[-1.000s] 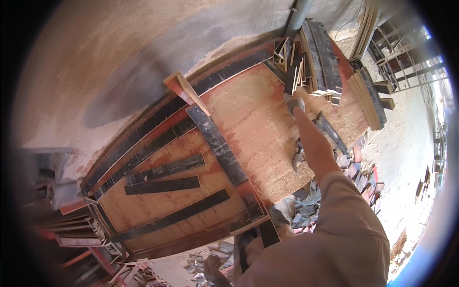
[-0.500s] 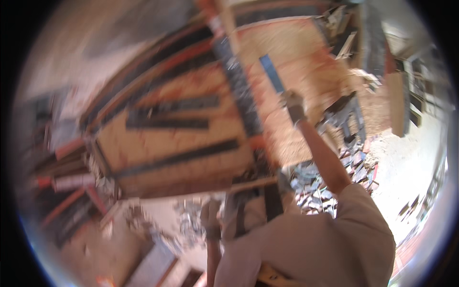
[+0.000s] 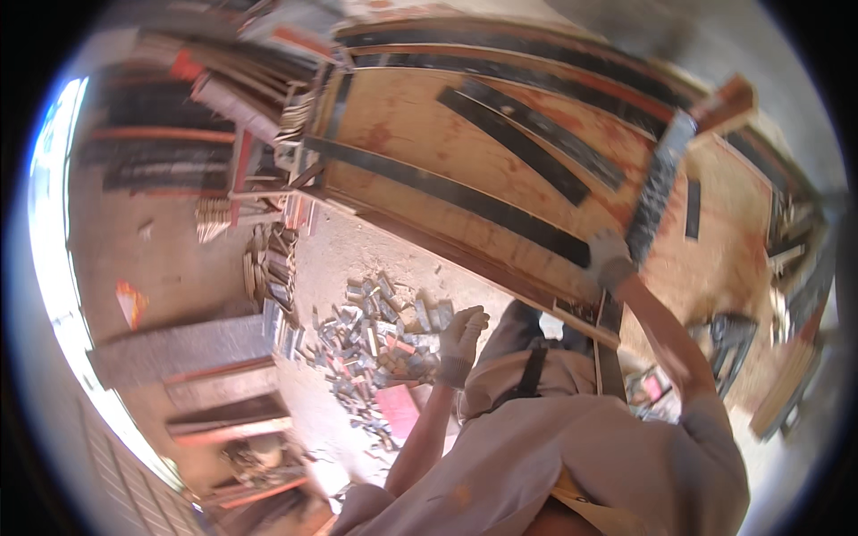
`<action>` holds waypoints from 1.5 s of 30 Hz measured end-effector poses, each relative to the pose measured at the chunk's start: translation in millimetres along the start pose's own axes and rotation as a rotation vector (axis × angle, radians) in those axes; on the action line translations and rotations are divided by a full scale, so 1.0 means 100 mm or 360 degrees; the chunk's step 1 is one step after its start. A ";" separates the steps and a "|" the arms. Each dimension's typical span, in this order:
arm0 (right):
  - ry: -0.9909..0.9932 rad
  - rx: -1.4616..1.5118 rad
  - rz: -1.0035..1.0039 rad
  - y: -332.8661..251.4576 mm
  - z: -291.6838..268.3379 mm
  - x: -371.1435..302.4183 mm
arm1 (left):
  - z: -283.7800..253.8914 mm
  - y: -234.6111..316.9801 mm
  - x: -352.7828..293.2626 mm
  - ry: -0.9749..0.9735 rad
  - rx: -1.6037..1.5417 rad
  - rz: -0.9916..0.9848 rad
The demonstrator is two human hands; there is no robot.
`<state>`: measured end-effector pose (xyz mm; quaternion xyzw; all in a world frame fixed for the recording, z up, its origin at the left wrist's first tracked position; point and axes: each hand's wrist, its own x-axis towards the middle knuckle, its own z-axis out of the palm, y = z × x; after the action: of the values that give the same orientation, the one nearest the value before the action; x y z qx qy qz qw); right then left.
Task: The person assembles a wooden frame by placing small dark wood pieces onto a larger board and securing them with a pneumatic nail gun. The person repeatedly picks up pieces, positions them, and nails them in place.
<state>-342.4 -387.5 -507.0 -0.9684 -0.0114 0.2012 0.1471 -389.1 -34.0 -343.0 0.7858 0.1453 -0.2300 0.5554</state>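
Observation:
My right hand (image 3: pixel 611 259), in a pale glove, is at the near right end of a long dark wooden strip (image 3: pixel 456 195), with its fingers closed about that end. The strip lies along the near side of a wide wooden worktable (image 3: pixel 393 116). Beside the hand, a thick dark-faced beam (image 3: pixel 660 188) crosses the table. A short dark strip (image 3: pixel 693 210) lies on the tabletop right of the beam. My left hand (image 3: pixel 462 338), also gloved, hangs in front of my body away from the table, fingers curled and nothing visible in them.
Two dark strips (image 3: pixel 518 147) lie slanted on the table, and long dark boards (image 3: pixel 500 67) line its far edge. A heap of wood offcuts (image 3: pixel 380 339) covers the floor at left. Stacked planks (image 3: pixel 188 348) stand farther left, with more timber (image 3: pixel 791 384) at right.
The view has swung round. My right hand has let go of the short strip, which now lies on the table, and has moved left across the beam to the long strip.

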 end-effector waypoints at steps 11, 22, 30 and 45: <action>0.1083 0.0402 -0.0283 -0.71 -2.84 -2.29 | -0.13 0.75 1.93 -0.0243 -0.2266 -0.0141; 0.1825 0.1758 0.0909 0.32 -2.69 -2.35 | 0.51 2.52 2.21 -0.0332 -0.1255 0.1036; 0.1742 0.2376 0.0628 1.25 -3.20 -1.16 | 0.90 4.15 3.21 -0.0195 -0.1402 0.0357; 0.1387 0.0616 0.0817 2.11 -3.46 -0.24 | 1.29 3.89 5.04 -0.0325 -0.0087 0.1706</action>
<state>-236.4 -688.8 -255.4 -0.8890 0.3249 -0.1911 0.2599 203.1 -302.1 -328.9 0.7088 -0.3244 0.0139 0.6262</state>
